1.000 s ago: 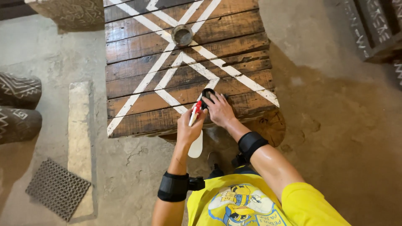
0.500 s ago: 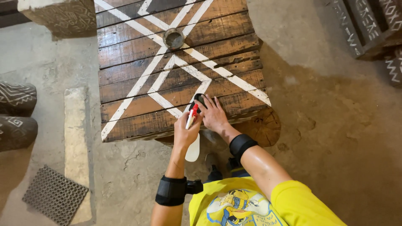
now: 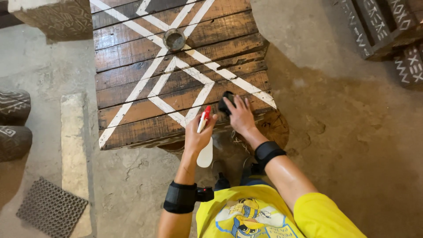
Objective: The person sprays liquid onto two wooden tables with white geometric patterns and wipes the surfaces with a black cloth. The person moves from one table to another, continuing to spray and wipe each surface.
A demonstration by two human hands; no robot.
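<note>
My left hand grips a white spray bottle with a red nozzle, held over the near edge of a dark wooden plank tabletop painted with white crossing lines. My right hand presses a small black pad onto the planks near the right end of a white line. Both wrists wear black bands. A small round metal cap sits on the tabletop farther back, where the white lines cross.
Carved dark wooden pieces with white patterns lie at the top right and at the left edge. A pale stone slab and a grey perforated mat lie on the concrete floor to the left.
My right hand with the black pad has slid slightly right along the planks. The left hand still holds the spray bottle in much the same place.
</note>
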